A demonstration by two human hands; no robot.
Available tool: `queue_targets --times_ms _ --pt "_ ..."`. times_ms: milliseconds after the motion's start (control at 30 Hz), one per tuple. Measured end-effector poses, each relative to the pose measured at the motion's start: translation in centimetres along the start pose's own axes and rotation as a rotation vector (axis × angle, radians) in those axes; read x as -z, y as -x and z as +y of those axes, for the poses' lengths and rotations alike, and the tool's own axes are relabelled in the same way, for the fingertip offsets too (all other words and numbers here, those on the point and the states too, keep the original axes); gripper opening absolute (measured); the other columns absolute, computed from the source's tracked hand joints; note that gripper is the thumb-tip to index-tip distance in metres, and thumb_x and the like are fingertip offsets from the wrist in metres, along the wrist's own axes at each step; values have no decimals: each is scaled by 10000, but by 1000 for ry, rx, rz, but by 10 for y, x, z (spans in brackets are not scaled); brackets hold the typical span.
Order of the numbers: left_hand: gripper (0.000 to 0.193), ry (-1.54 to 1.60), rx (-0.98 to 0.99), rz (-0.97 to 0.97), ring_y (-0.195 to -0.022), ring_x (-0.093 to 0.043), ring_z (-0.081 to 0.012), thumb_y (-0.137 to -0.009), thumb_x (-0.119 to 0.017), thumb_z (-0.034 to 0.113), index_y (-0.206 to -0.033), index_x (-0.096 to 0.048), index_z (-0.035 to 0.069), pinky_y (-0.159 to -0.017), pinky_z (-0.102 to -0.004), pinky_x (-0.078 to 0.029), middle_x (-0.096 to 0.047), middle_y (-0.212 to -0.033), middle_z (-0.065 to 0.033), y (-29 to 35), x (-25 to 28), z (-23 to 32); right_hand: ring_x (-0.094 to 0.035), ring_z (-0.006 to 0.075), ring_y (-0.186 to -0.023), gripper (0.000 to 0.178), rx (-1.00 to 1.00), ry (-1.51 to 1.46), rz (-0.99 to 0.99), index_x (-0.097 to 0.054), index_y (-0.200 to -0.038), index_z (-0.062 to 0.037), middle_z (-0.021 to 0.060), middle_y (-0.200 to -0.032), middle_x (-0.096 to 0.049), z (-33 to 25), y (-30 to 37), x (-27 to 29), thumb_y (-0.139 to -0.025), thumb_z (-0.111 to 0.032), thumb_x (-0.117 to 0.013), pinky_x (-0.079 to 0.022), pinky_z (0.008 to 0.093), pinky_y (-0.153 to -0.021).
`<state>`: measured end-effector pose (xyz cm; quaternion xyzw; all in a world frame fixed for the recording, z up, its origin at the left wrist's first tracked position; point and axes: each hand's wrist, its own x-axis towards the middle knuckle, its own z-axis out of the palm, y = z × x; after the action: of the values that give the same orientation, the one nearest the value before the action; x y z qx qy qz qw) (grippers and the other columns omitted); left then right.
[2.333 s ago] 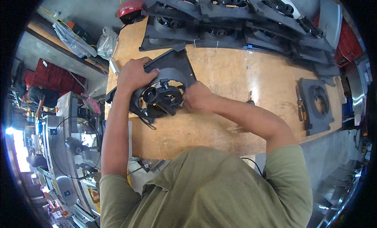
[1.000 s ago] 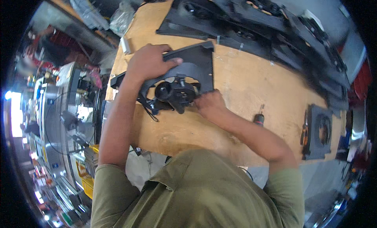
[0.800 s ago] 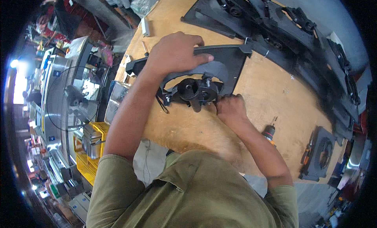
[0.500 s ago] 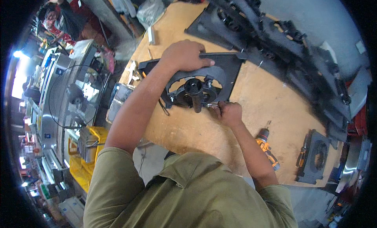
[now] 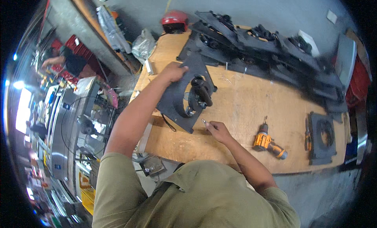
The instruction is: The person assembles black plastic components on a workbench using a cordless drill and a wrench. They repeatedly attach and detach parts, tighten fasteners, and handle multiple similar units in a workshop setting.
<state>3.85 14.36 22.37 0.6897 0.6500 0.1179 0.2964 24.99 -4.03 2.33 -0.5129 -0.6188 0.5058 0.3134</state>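
Observation:
A black square panel [image 5: 192,65] with a large round opening stands tilted on the wooden workbench. My left hand [image 5: 175,72] is closed on its upper left edge. A short black tube [image 5: 202,92] sticks out from the fitting in the opening. Just off the panel's lower right side, my right hand [image 5: 218,130] pinches a small shiny metal piece [image 5: 204,121], its exact kind too small to tell. A black cord loop [image 5: 169,123] hangs from the panel's lower edge.
An orange and black cordless drill [image 5: 262,141] lies to the right on the workbench [image 5: 271,98]. Beyond it are a black frame [image 5: 323,159] and a narrow hand tool [image 5: 308,137]. Similar panels [image 5: 251,49] are piled along the back, near a red helmet [image 5: 174,20]. Another person [image 5: 76,63] is far left.
My left hand has turned and tilted the panel, so the tube now points down to the right. My right hand has drawn away from the fitting. The whole view has shifted.

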Motion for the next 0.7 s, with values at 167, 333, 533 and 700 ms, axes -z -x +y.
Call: queue_targets --times_ms 167,333,533,700 --pt "521 392 -136 -187 -1070 -629 -269 -944 -599 227 -1400 -455 20 -898 -367 -506 -629 -1221 -181 26 4 -21 -481 135 -674 470 -33 -310 14 -604 -802 15 24 -678 -541 14 -23 -31 -996 -407 -532 -434 328 -657" --pt "559 382 -168 -143 -1107 -611 -254 -927 -607 186 -1420 -410 10 -919 -344 -491 -621 -1236 -179 47 -11 -31 -476 110 -685 431 -164 -544 18 -602 -779 7 0 -684 -538 10 -35 -43 -998 -360 -548 -419 304 -644" --pt "438 298 -151 -106 -980 -651 -267 -935 -579 182 -1315 -499 -21 -867 -347 -487 -668 -1104 -192 48 -17 -23 -460 84 -632 393 -57 -480 58 -652 -799 -10 -24 -662 -553 9 -37 -37 -984 -349 -576 -399 277 -609" --pt "380 220 -181 -71 -951 -661 -317 -954 -543 206 -1247 -533 -35 -867 -380 -478 -672 -1044 -223 49 -10 -24 -517 101 -657 367 -2 -325 28 -704 -897 6 25 -699 -630 15 -45 -36 -962 -343 -612 -439 288 -635"
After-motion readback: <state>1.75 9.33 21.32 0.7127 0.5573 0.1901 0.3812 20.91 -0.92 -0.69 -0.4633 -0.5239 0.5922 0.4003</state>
